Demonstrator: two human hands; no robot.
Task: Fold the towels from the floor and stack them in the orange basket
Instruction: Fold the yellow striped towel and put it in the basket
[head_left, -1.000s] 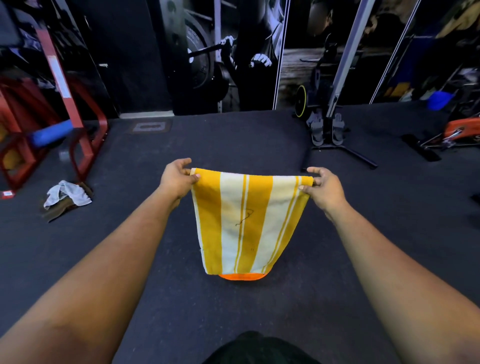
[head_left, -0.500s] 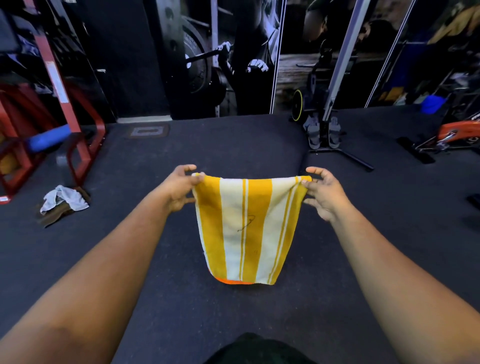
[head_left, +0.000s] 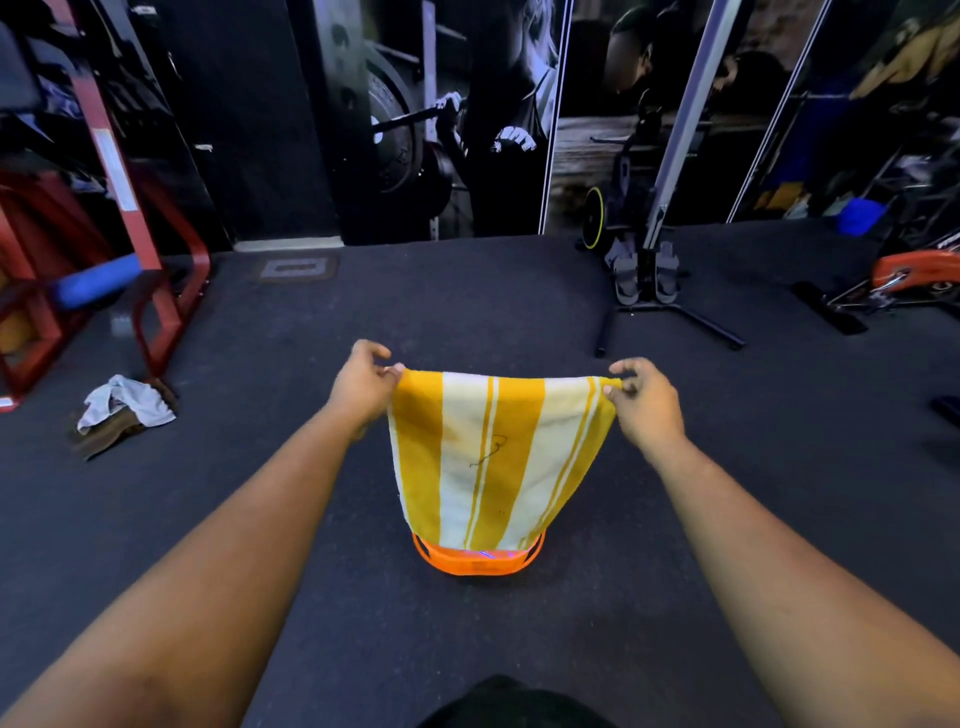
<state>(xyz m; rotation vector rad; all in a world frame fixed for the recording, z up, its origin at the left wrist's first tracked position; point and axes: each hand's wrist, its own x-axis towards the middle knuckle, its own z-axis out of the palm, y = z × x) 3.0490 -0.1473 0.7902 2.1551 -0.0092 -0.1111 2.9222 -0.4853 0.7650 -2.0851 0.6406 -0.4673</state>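
Note:
A yellow-and-white striped towel (head_left: 493, 457) hangs in the air in front of me, stretched flat between both hands. My left hand (head_left: 363, 384) pinches its top left corner and my right hand (head_left: 647, 400) pinches its top right corner. Below the towel's lower edge the front rim of the orange basket (head_left: 478, 561) shows on the dark floor; the rest of the basket is hidden behind the towel. A crumpled pale grey towel (head_left: 127, 402) lies on a brown cloth (head_left: 106, 434) on the floor at the left.
A red metal frame (head_left: 156, 260) with a blue roller (head_left: 96, 280) stands at the left. A rowing machine's footplates and base (head_left: 644, 275) stand at the back right, an orange machine (head_left: 914, 270) at the far right. Dark rubber floor (head_left: 467, 312) lies between them.
Both hands have lifted the towel slightly, so more of the orange basket's rim shows beneath its lower edge. The grip on both top corners is unchanged.

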